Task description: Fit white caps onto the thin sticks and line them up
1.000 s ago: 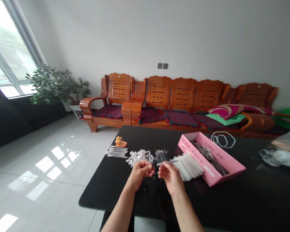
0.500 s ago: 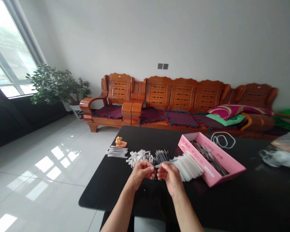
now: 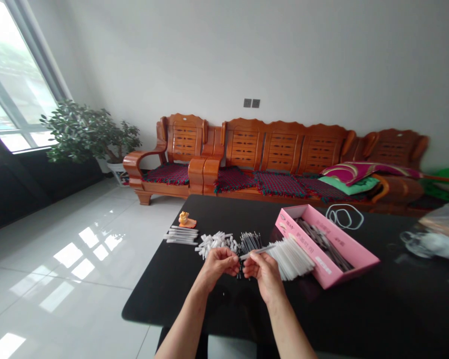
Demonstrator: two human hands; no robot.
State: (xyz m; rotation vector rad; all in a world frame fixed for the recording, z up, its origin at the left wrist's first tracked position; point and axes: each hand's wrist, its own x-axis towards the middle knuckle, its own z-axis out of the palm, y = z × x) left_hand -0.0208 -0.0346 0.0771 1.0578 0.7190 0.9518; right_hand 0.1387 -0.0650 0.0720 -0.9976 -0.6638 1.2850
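Before me my right hand [image 3: 262, 271] pinches a slim, light-coloured pen barrel [image 3: 262, 251] between thumb and fingers. My left hand [image 3: 219, 264] is closed at the barrel's left tip, thumb against forefinger; the small part there is mostly hidden. Behind my hands stands a bunch of dark pen refills [image 3: 250, 241]. A pile of short white plastic pieces [image 3: 217, 243] lies beyond my left hand. To the right, many translucent white tubes [image 3: 293, 259] lie side by side against a pink box [image 3: 327, 273]. Several pens [image 3: 182, 235] lie in a row at the far left.
Dark slender pieces [image 3: 325, 242] fill part of the pink box. An orange figurine [image 3: 184, 218] stands at the left edge of the black table [image 3: 164, 294]. A white cord [image 3: 344, 218] and a plastic bag [image 3: 443, 229] lie to the right. Beyond is a wooden sofa [image 3: 246, 144].
Both hands keep almost the same pose and place, with the barrel held between them. The view has shifted very slightly.
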